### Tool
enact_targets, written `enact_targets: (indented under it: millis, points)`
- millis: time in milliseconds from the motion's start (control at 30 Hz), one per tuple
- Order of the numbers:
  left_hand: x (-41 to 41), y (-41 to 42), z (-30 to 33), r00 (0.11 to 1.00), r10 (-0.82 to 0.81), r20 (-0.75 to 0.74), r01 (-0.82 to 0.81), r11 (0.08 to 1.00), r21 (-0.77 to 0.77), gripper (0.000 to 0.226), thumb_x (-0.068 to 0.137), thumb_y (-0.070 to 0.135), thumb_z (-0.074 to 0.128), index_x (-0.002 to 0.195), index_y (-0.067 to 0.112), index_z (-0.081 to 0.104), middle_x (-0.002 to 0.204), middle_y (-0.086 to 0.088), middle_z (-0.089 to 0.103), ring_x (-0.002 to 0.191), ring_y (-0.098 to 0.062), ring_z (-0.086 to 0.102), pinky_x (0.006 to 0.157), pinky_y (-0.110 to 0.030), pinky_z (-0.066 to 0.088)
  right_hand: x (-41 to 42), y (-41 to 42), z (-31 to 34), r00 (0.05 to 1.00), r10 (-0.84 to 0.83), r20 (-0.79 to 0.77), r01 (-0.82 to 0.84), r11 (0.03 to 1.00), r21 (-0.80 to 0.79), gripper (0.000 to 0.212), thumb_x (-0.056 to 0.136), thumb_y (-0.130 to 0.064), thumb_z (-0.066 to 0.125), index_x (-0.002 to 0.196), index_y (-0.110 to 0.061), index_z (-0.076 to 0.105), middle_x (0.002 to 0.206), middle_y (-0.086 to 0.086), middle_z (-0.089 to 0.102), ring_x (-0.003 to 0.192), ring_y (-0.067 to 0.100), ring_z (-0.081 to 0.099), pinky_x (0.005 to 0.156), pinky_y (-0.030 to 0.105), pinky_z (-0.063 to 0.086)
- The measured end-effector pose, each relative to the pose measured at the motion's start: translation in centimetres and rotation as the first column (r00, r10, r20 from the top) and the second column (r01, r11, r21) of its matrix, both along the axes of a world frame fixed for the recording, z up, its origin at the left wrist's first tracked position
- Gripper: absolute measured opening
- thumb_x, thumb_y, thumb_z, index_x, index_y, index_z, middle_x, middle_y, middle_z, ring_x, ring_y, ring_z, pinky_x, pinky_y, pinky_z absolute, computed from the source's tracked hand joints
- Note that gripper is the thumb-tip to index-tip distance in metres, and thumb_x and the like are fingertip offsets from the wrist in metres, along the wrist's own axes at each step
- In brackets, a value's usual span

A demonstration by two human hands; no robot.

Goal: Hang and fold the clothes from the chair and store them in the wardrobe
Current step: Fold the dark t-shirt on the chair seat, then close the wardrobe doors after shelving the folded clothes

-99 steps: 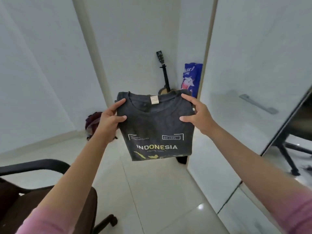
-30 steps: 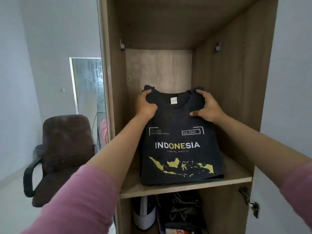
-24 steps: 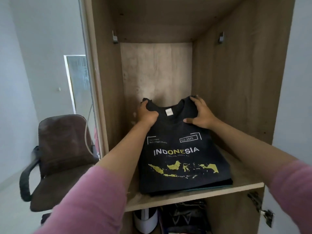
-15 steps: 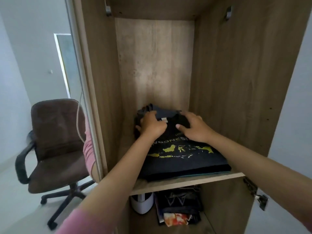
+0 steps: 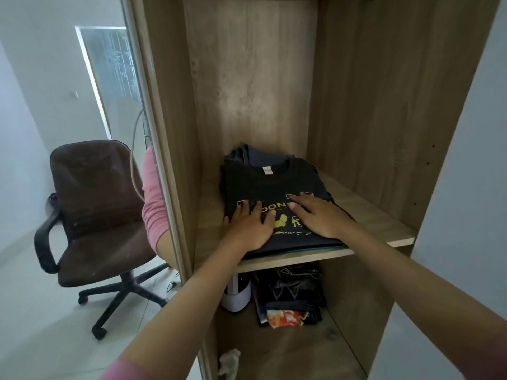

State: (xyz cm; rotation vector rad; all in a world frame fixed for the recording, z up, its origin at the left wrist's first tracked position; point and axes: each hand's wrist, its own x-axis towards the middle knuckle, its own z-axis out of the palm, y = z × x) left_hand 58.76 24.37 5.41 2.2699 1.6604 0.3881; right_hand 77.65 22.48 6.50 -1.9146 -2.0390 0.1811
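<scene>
A folded dark T-shirt (image 5: 274,185) with yellow print lies on top of a small pile on the wooden wardrobe shelf (image 5: 375,215). A blue-grey garment (image 5: 256,156) shows under it at the back. My left hand (image 5: 251,226) lies flat on the shirt's front left part, fingers spread. My right hand (image 5: 315,215) lies flat on its front right part. Neither hand grips the cloth. The brown office chair (image 5: 93,215) stands to the left of the wardrobe, its seat bare.
Below the shelf sit a white appliance (image 5: 237,294), a dark folded pile (image 5: 290,294) and a crumpled white tissue (image 5: 229,360). The mirrored wardrobe door (image 5: 153,133) stands open at left. White wardrobe panel (image 5: 461,215) at right.
I carried the folded shirt to the wardrobe and laid it on the pile. Both hands let go of the collar end and slid toward the front, now resting flat.
</scene>
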Motion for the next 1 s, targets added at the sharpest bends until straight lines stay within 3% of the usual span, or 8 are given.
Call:
enact_targets:
  millis: [200, 333, 467, 533, 600, 700, 800, 1000]
  points:
    - [-2.4, -1.9, -0.7, 0.999, -0.030, -0.032, 0.030, 0.999, -0.015, 0.071, 0.093, 0.064, 0.013, 0.152, 0.025, 0.002, 0.160, -0.006, -0.007, 0.147, -0.025, -0.005, 0.119, -0.043, 0.006, 3.0, -3.7, -0.7, 1.000, -0.001, 0.001, 0.001, 0.999, -0.047, 0.056, 0.099, -0.054, 0.022, 0.152, -0.036, 0.015, 0.161, -0.002, 0.010, 0.148, 0.018, 0.007, 0.119, 0.040, 0.012]
    - [-3.3, -5.4, -1.3, 0.997, 0.022, -0.075, -0.020, 0.999, 0.026, 0.075, 0.096, 0.057, 0.012, 0.151, 0.008, -0.001, 0.158, -0.016, -0.009, 0.147, -0.029, 0.004, 0.118, -0.042, 0.016, 4.7, -7.6, -1.3, 0.999, -0.026, -0.044, 0.024, 0.999, -0.044, 0.065, 0.095, -0.059, 0.020, 0.153, -0.030, 0.014, 0.161, -0.005, 0.010, 0.147, 0.017, 0.016, 0.117, 0.033, 0.018]
    - [-3.4, -10.1, -1.2, 0.989, 0.051, -0.137, -0.047, 0.998, 0.037, 0.082, 0.096, 0.058, 0.018, 0.149, -0.001, -0.002, 0.158, -0.019, -0.005, 0.147, -0.031, 0.001, 0.118, -0.045, 0.014, 5.7, -12.9, -1.4, 0.994, -0.043, -0.105, 0.038, 0.998, -0.040, 0.056, 0.099, -0.050, 0.032, 0.150, -0.027, 0.025, 0.150, 0.000, 0.040, 0.127, 0.017, 0.045, 0.102, 0.030, 0.038]
    - [-2.4, -13.6, -1.1, 0.986, 0.062, -0.153, -0.055, 0.997, 0.053, 0.086, 0.095, 0.059, 0.026, 0.148, -0.002, -0.003, 0.157, -0.024, -0.004, 0.146, -0.036, 0.000, 0.117, -0.047, 0.012, 5.7, -16.4, -1.6, 0.990, -0.041, -0.138, 0.041, 0.999, 0.001, 0.051, 0.100, -0.045, 0.038, 0.145, -0.024, 0.032, 0.142, 0.003, 0.048, 0.118, 0.015, 0.048, 0.091, 0.026, 0.039]
    - [-0.8, -17.5, -1.4, 0.990, 0.036, -0.139, -0.023, 0.996, 0.091, 0.087, 0.093, 0.058, 0.035, 0.149, 0.001, 0.001, 0.156, -0.024, 0.002, 0.145, -0.036, 0.004, 0.116, -0.049, 0.013, 5.8, -20.4, -1.7, 0.991, -0.055, -0.122, 0.059, 0.998, 0.034, 0.056, 0.099, -0.044, 0.041, 0.148, -0.020, 0.029, 0.146, 0.005, 0.043, 0.127, 0.019, 0.045, 0.096, 0.027, 0.038]
    - [2.7, -23.7, -2.5, 0.997, -0.075, -0.033, 0.080, 0.983, 0.165, 0.078, 0.092, 0.054, 0.044, 0.149, 0.008, 0.016, 0.156, -0.017, 0.018, 0.144, -0.032, 0.015, 0.114, -0.051, 0.017, 6.5, -27.0, -1.9, 0.990, -0.038, -0.137, 0.053, 0.993, 0.106, 0.063, 0.098, -0.046, 0.044, 0.150, -0.017, 0.025, 0.152, 0.004, 0.036, 0.136, 0.018, 0.037, 0.108, 0.029, 0.030]
    - [7.0, -30.7, -3.8, 0.965, -0.227, 0.134, 0.200, 0.962, 0.188, 0.072, 0.092, 0.046, 0.050, 0.148, 0.012, 0.020, 0.155, -0.009, 0.024, 0.143, -0.027, 0.020, 0.116, -0.044, 0.023, 8.0, -34.3, -2.1, 0.985, -0.038, -0.169, 0.073, 0.976, 0.206, 0.061, 0.095, -0.047, 0.049, 0.147, -0.022, 0.033, 0.148, -0.001, 0.040, 0.133, 0.014, 0.040, 0.108, 0.028, 0.032]
    - [15.8, -40.7, -4.8, 0.767, -0.526, 0.367, 0.413, 0.843, 0.345, 0.068, 0.090, 0.041, 0.057, 0.147, 0.019, 0.026, 0.148, 0.005, 0.032, 0.138, -0.012, 0.027, 0.108, -0.020, 0.023, 12.1, -47.4, -0.9, 0.977, -0.112, -0.181, 0.187, 0.855, 0.483, 0.047, 0.091, -0.034, 0.062, 0.134, -0.020, 0.052, 0.128, -0.005, 0.055, 0.115, 0.010, 0.053, 0.095, 0.025, 0.042]
